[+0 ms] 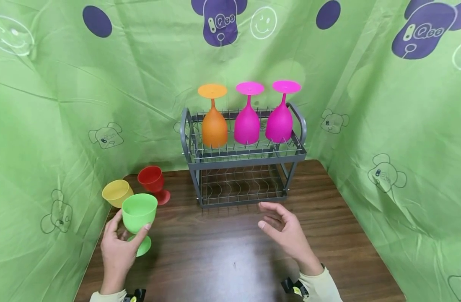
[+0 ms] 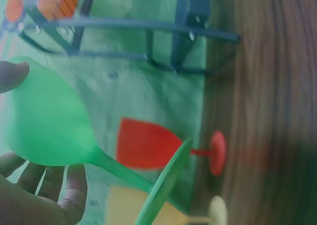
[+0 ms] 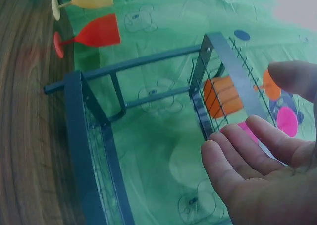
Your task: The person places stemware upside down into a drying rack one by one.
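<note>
My left hand (image 1: 119, 251) grips a green goblet (image 1: 139, 212) by its bowl, thumb on one side and fingers on the other. In the left wrist view the goblet (image 2: 52, 116) is tilted, its foot clear of the wood. Behind it stand a red goblet (image 1: 152, 179) and a yellow goblet (image 1: 117, 193), both upright on the table. My right hand (image 1: 288, 233) hovers in front of the rack with loosely bent fingers and holds nothing. On the grey dish rack's (image 1: 249, 160) upper tier, an orange goblet (image 1: 214, 128) and two pink goblets (image 1: 247, 126) sit upside down.
The rack's lower tier (image 1: 242, 184) has wavy wire dividers. Green printed cloth (image 1: 147, 75) hangs behind and on both sides of the brown wooden table (image 1: 215, 251). Curved grey handles (image 1: 299, 121) rise at the rack's ends.
</note>
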A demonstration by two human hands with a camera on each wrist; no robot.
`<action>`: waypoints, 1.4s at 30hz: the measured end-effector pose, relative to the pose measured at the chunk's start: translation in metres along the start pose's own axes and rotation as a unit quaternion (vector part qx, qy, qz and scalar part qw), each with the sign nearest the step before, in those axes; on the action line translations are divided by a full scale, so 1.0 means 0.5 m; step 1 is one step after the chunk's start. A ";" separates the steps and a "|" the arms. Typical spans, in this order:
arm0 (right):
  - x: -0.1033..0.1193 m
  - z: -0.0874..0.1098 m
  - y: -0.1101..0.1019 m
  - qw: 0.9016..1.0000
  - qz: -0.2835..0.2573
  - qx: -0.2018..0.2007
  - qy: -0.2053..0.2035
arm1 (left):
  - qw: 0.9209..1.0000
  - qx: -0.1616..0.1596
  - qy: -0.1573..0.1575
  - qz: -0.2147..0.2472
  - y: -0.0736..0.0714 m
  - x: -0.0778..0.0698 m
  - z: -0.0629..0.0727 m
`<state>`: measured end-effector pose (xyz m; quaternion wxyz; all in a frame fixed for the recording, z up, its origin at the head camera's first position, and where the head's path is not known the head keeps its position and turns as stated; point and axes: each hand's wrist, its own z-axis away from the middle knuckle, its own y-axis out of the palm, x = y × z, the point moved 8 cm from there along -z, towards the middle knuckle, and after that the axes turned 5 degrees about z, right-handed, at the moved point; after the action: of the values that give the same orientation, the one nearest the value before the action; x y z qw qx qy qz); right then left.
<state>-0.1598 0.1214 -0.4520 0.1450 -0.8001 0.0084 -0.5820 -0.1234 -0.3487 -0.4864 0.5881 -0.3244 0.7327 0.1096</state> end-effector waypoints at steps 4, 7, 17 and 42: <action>0.017 -0.001 0.031 0.999 0.012 0.024 -0.022 | 0.997 0.043 0.056 -0.022 0.030 -0.063 0.030; 0.026 -0.002 0.053 0.999 0.019 0.039 -0.033 | 0.993 0.081 0.083 -0.034 0.057 -0.099 0.050; 0.048 -0.004 0.101 0.995 0.050 0.073 -0.052 | 0.956 0.230 0.151 -0.101 0.138 -0.167 0.094; 0.030 0.039 0.200 0.982 0.029 0.187 -0.029 | 0.865 0.398 0.235 -0.195 0.244 -0.244 0.220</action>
<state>-0.1212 0.0270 -0.4677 0.3087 -0.7747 -0.0818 -0.5457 -0.0984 -0.1535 -0.4308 0.4866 -0.2150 0.7527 -0.3878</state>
